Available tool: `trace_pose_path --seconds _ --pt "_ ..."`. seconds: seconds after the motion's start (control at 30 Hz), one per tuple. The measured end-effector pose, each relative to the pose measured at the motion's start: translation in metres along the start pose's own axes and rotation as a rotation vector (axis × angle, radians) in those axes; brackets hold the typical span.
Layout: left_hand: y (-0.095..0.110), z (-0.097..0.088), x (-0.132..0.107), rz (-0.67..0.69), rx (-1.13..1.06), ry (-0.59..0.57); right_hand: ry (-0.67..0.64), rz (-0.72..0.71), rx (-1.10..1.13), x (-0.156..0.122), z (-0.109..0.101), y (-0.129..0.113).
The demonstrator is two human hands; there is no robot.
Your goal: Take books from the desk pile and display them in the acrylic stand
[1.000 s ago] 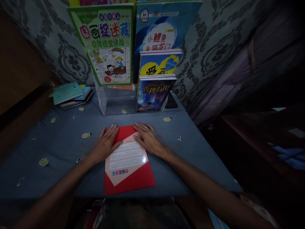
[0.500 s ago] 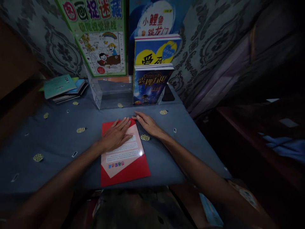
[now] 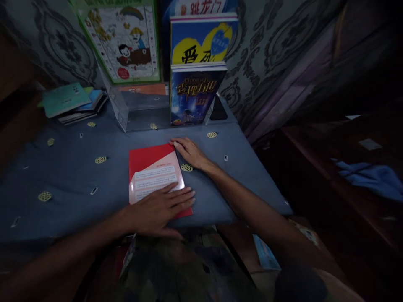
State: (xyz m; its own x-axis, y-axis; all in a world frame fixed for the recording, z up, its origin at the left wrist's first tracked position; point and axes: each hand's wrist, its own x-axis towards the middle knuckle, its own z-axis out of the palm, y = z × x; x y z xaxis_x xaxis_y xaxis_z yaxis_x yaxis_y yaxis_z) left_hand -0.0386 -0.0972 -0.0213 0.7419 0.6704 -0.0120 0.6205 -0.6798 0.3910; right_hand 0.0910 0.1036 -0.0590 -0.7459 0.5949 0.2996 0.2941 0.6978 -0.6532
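A red booklet (image 3: 147,158) with a pale printed panel lies flat on the table, its text upside down to me. My left hand (image 3: 159,207) rests open across the booklet's near part, fingers stretched to the right and covering its lower edge. At the far right corner of the booklet, my right hand (image 3: 190,153) lies with fingers extended, its fingertips touching that corner. Neither hand grips anything that shows.
Behind the booklet, a clear acrylic rack (image 3: 138,119) holds upright books, among them a dark blue book (image 3: 195,96) and a green-edged picture book (image 3: 126,46). Stacked thin books (image 3: 67,100) lie at the left. A dark flat object (image 3: 218,110) sits right of the rack. Patterned cloth (image 3: 78,180) covers the table.
My left hand has slid from the booklet's far part down toward its near edge. My right hand stays at the far right corner. The view has tipped downward a little.
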Motion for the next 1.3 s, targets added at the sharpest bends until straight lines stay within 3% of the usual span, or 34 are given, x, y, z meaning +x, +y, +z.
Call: trace_pose_path --seconds 0.13,0.5,0.73,0.93,1.3 --pt "0.003 0.000 -0.001 -0.007 0.013 -0.032 0.016 -0.005 -0.010 -0.001 0.001 0.001" --pt "-0.023 -0.017 0.003 0.011 -0.064 -0.074 0.034 -0.020 0.029 -0.004 -0.003 0.005" --pt "-0.046 -0.024 0.011 0.018 -0.043 -0.010 0.035 -0.016 0.044 -0.002 -0.004 0.008" --pt "-0.062 -0.030 0.019 0.012 -0.035 -0.020 0.047 -0.029 0.033 -0.002 -0.005 0.009" --pt "-0.077 -0.035 0.026 0.012 -0.022 -0.025 0.034 -0.054 -0.019 -0.002 -0.004 0.017"
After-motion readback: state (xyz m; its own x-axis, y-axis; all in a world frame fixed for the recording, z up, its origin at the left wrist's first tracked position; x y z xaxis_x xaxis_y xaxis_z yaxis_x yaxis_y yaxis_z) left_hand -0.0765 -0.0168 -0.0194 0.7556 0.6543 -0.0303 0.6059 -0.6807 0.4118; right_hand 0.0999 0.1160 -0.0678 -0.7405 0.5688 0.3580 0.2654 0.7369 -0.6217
